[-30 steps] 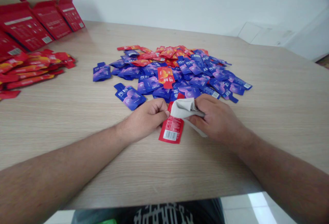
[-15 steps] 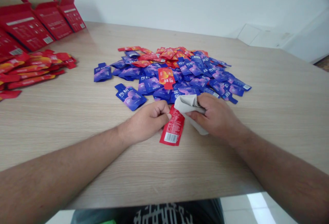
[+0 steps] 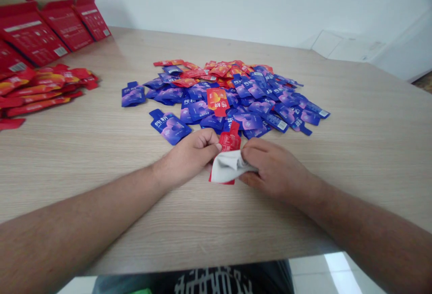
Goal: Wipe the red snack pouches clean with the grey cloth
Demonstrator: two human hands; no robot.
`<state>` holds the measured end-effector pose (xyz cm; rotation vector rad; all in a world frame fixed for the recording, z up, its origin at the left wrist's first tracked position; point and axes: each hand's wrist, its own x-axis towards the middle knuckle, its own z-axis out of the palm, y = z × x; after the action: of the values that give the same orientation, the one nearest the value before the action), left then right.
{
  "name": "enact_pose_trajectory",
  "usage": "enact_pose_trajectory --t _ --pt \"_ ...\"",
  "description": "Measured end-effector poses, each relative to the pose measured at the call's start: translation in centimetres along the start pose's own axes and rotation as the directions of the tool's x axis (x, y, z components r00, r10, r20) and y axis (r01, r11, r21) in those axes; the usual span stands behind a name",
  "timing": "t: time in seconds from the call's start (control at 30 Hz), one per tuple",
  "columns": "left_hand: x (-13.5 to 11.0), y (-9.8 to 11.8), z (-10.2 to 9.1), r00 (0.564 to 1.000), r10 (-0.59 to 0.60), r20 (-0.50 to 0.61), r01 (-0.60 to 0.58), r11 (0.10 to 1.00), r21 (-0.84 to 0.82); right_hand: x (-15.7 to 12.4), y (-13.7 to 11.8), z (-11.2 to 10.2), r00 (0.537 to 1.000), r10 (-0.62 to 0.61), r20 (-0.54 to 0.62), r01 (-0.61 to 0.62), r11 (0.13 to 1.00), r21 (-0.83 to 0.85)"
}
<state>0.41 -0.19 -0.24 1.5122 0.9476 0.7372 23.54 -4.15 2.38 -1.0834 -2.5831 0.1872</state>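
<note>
Red sachet (image 3: pixel 230 141) under white cloth (image 3: pixel 228 167) mid-desk (image 3: pixel 354 150): R hand (image 3: pixel 275 171) pinches cloth, L hand (image 3: pixel 191 158) pinches sachet edge; loose grip could drop it onto blue sachet pile (image 3: pixel 248 109).

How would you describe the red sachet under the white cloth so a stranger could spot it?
On the light wooden table, find the heap of blue and red sachets. At its near edge, between the left hand and right hand, lies a red sachet. Unlike its neighbours, it lies half under a white cloth.
</note>
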Motion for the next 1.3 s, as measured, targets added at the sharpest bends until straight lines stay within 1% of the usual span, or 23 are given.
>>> enact_pose_trajectory --t 0.07,0.13,0.2,0.27,0.33,0.4,0.47,0.5,0.57,0.6,0.63,0.7,0.77,0.83,0.9,0.97,1.0,1.03,1.07,1.13,1.2,1.27,1.3 --pt "0.0 -0.1 0.0 1.000 0.005 0.000 -0.005 0.999 -0.040 -0.1 -0.6 0.0 0.996 -0.071 0.061 0.071 0.997 0.006" --pt "0.0 0.0 0.0 1.000 0.002 0.006 -0.002 1.000 -0.019 -0.1 -0.3 -0.3 0.998 -0.042 0.045 0.043 0.999 -0.014" --pt "0.0 0.2 0.0 0.999 -0.005 0.031 0.004 1.000 0.028 0.2 0.9 -0.5 0.998 0.055 -0.042 -0.057 0.997 -0.042" --pt "-0.1 0.3 -0.1 0.997 0.009 0.076 -0.015 0.997 0.071 0.5 2.3 -0.7 0.977 0.142 -0.160 -0.155 0.985 -0.071" --pt "-0.2 0.3 -0.2 0.994 0.027 0.103 -0.036 0.996 0.086 0.8 3.1 -0.8 0.962 0.180 -0.204 -0.200 0.976 -0.082" --pt "-0.1 0.2 -0.2 0.996 0.018 0.086 -0.025 0.997 0.079 0.8 3.0 -0.6 0.968 0.174 -0.183 -0.189 0.979 -0.070" --pt "-0.1 0.2 -0.2 0.999 0.001 0.046 -0.003 0.999 0.034 0.6 1.9 -0.4 0.987 0.124 -0.104 -0.128 0.991 -0.031" --pt "-0.1 0.1 -0.1 1.000 0.000 0.029 0.000 1.000 -0.002 0.5 1.2 -0.3 0.996 0.080 -0.040 -0.080 0.997 -0.005" --pt "-0.1 0.2 -0.1 1.000 0.016 0.009 -0.016 0.998 -0.058 0.1 0.1 -0.1 0.997 -0.017 0.075 0.014 0.999 0.041" --pt "-0.2 0.2 -0.1 1.000 0.027 0.004 -0.027 0.998 -0.063 -0.1 -0.2 -0.1 0.994 -0.055 0.094 0.049 0.997 0.062" --pt "-0.2 0.3 -0.2 0.999 0.037 0.005 -0.037 0.997 -0.064 -0.2 -0.4 -0.1 0.993 -0.063 0.099 0.056 0.996 0.073" --pt "-0.3 0.8 -0.7 0.999 0.039 -0.026 -0.041 0.995 -0.086 -0.3 0.0 -0.2 0.998 -0.022 0.053 0.018 0.997 0.078" --pt "-0.1 1.6 -1.9 0.996 0.031 -0.082 -0.043 0.988 -0.146 -0.2 0.8 -0.2 1.000 0.009 -0.004 -0.009 0.998 0.069" --pt "0.1 2.6 -3.7 0.988 0.035 -0.148 -0.067 0.975 -0.214 -0.1 1.6 0.0 0.998 0.045 -0.042 -0.043 0.998 0.041" --pt "0.3 3.4 -6.3 0.969 0.055 -0.240 -0.112 0.966 -0.232 -0.1 2.1 0.2 0.997 0.068 -0.043 -0.067 0.998 0.022" --pt "0.1 3.7 -9.6 0.935 0.095 -0.343 -0.148 0.980 -0.131 -0.1 2.2 0.4 0.996 0.083 -0.028 -0.083 0.996 0.012" --pt "-0.2 3.7 -11.5 0.915 0.096 -0.392 -0.116 0.993 -0.028 -0.2 2.2 0.4 0.996 0.089 -0.018 -0.089 0.996 0.011" --pt "-0.7 3.4 -13.6 0.890 0.098 -0.445 -0.049 0.991 0.121 -0.2 2.1 0.5 0.996 0.092 -0.009 -0.091 0.996 0.012" --pt "-1.3 3.2 -15.6 0.850 0.115 -0.514 0.042 0.958 0.283 -0.2 2.0 0.5 0.996 0.092 -0.003 -0.091 0.996 0.014" --pt "-2.9 2.6 -19.7 0.797 0.121 -0.592 0.132 0.921 0.367 -0.1 1.8 0.5 0.997 0.083 0.004 -0.084 0.996 0.023" --pt "-4.7 2.3 -23.4 0.746 0.134 -0.652 0.229 0.868 0.440 0.0 1.6 0.4 0.998 0.062 0.006 -0.063 0.997 0.039" --pt "-6.6 2.5 -26.2 0.703 0.156 -0.694 0.326 0.797 0.509 0.0 1.5 0.4 0.999 0.044 0.008 -0.045 0.998 0.055" --pt "-7.4 2.7 -27.2 0.684 0.181 -0.707 0.362 0.757 0.544 0.0 1.5 0.4 0.999 0.036 0.006 -0.036 0.998 0.059"
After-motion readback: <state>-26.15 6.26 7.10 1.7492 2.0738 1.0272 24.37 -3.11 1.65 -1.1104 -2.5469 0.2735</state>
